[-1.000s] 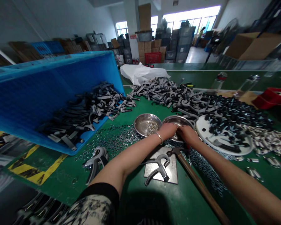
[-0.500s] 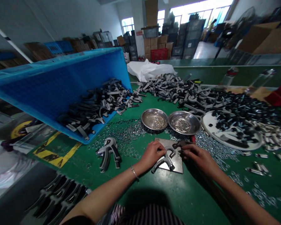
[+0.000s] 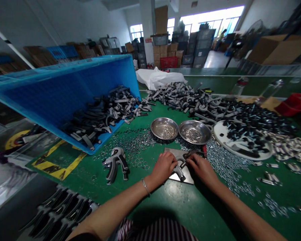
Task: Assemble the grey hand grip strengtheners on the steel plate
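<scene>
Centrally, the left hand (image 3: 163,167) clasps a grey hand-grip exerciser (image 3: 178,171) on a metal plate (image 3: 188,178). I cannot tell whether the right hand (image 3: 199,168) pinches it.

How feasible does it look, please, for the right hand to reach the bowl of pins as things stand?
Probably yes: the bowl sits just beyond the right hand, open on top, with nothing seen covering it. A dark tool lies between, but looks low enough to reach over.

Slim silvery bracelet (image 3: 145,187), black sleeve edge (image 3: 83,237), dark pale-striped garment (image 3: 165,231)
</scene>
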The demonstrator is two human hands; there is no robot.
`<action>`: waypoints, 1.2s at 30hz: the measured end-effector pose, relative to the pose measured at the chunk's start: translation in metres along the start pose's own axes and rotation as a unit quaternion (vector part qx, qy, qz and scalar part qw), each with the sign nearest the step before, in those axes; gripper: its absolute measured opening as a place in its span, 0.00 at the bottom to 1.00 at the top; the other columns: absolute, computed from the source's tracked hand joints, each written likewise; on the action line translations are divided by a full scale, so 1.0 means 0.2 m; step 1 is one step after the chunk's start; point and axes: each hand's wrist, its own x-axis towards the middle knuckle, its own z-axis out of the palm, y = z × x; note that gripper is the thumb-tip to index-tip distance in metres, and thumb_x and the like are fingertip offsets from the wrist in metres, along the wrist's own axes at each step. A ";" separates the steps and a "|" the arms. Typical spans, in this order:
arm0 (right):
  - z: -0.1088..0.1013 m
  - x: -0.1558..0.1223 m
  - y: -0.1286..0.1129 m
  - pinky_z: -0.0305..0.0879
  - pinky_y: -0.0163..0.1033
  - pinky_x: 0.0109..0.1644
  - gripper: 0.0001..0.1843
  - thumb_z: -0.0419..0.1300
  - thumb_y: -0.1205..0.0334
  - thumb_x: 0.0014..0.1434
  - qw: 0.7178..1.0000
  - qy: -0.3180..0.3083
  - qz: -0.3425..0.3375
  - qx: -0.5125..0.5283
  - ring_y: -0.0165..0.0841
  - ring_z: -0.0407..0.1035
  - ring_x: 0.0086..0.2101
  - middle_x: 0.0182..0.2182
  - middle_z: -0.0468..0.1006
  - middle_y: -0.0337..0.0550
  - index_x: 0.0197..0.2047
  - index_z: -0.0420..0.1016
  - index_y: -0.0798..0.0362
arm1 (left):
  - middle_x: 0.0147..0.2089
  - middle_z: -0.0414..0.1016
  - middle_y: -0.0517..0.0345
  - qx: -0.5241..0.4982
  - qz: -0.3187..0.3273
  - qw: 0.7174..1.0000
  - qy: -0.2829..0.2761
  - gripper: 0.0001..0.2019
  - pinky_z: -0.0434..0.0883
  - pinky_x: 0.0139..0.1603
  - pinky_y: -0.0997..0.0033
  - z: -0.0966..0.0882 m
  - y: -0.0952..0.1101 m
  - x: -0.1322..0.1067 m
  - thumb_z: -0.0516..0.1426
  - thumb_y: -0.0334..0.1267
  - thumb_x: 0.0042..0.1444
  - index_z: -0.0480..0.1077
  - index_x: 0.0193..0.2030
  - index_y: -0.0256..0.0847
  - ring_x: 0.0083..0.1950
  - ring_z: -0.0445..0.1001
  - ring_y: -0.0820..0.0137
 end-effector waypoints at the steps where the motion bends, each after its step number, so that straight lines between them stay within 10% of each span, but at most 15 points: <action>1: 0.00 0.00 -0.01 0.63 0.40 0.37 0.12 0.51 0.56 0.68 1.000 -0.004 -0.014 -0.028 0.40 0.73 0.34 0.34 0.78 0.47 0.36 0.70 0.52 | 0.43 0.73 0.53 0.014 0.013 1.000 -0.008 0.08 0.64 0.51 0.63 0.00 0.00 0.00 0.55 0.37 0.67 0.71 0.38 0.37 0.48 0.69 0.63; 7: -0.03 0.04 -0.04 0.63 0.41 0.43 0.07 0.54 0.71 0.64 0.982 -0.050 -0.100 -0.153 0.42 0.72 0.42 0.36 0.77 0.50 0.36 0.71 0.52 | 0.43 0.73 0.52 0.040 0.073 0.996 -0.043 0.09 0.65 0.51 0.63 -0.01 -0.01 0.01 0.52 0.36 0.68 0.71 0.41 0.37 0.48 0.70 0.63; 16: -0.16 -0.05 0.08 0.67 0.49 0.42 0.10 0.61 0.56 0.61 0.935 -0.002 -0.049 -0.352 0.53 0.69 0.42 0.39 0.77 0.59 0.38 0.73 0.56 | 0.44 0.73 0.52 -0.014 0.056 0.997 -0.048 0.07 0.67 0.52 0.64 -0.02 -0.03 0.04 0.54 0.36 0.66 0.70 0.38 0.38 0.48 0.71 0.64; 24: -0.20 -0.14 0.09 0.69 0.44 0.41 0.19 0.48 0.51 0.67 0.999 -0.019 -0.014 -0.038 0.43 0.75 0.37 0.40 0.79 0.51 0.54 0.66 0.52 | 0.45 0.73 0.51 0.047 0.097 0.992 -0.065 0.08 0.67 0.54 0.61 0.00 -0.04 0.02 0.52 0.37 0.68 0.70 0.41 0.38 0.50 0.69 0.62; 29: -0.25 -0.21 -0.04 0.67 0.44 0.41 0.20 0.43 0.49 0.70 0.991 -0.115 0.053 -0.037 0.44 0.77 0.37 0.38 0.82 0.52 0.48 0.69 0.51 | 0.48 0.72 0.49 0.046 0.100 0.990 -0.089 0.07 0.66 0.56 0.59 -0.04 -0.03 0.00 0.54 0.40 0.67 0.69 0.43 0.38 0.52 0.69 0.61; 36: -0.24 -0.16 -0.23 0.68 0.42 0.42 0.19 0.43 0.51 0.70 0.995 -0.094 0.001 -0.034 0.44 0.77 0.38 0.40 0.82 0.54 0.47 0.71 0.50 | 0.60 0.65 0.37 0.035 -0.021 0.996 -0.084 0.46 0.59 0.64 0.44 -0.05 0.00 -0.09 0.63 0.41 0.55 0.40 0.72 0.35 0.62 0.63 0.49</action>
